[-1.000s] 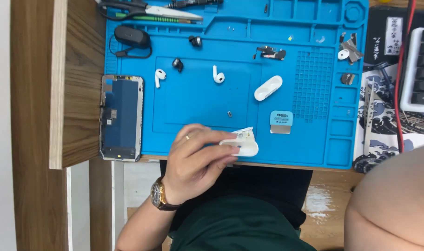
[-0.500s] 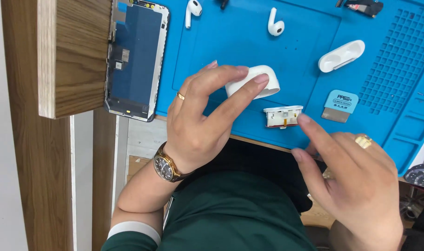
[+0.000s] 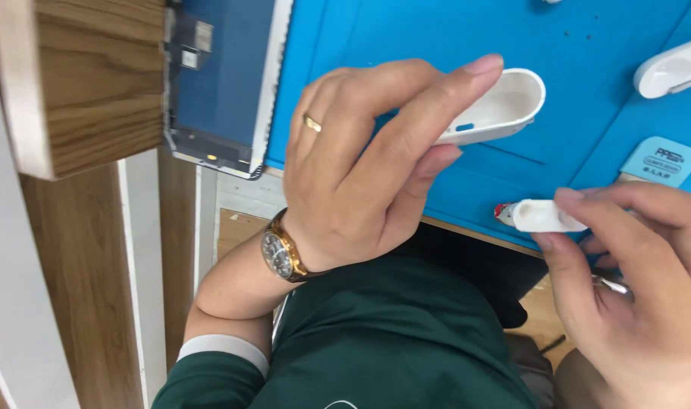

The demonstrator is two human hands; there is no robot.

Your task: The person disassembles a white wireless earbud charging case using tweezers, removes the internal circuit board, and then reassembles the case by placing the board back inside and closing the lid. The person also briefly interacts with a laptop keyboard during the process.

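Note:
My left hand (image 3: 368, 159), with a gold ring and a wristwatch, holds a hollow white earbud-case shell (image 3: 501, 106) between thumb and fingers above the blue work mat (image 3: 588, 45). My right hand (image 3: 633, 288) pinches a small white inner part (image 3: 539, 216) with a red tip, at the mat's near edge. The two white pieces are apart, the shell higher and left of the inner part.
A phone screen assembly (image 3: 224, 83) lies at the mat's left edge beside a wooden block (image 3: 88, 83). A white case lid (image 3: 675, 68) and a small light-blue pick (image 3: 658, 160) rest on the mat at right. My green shirt fills the lower middle.
The view has closed in on my hands. My right hand has come in and taken hold of the white inner part that lay on the mat; my left hand still holds the shell.

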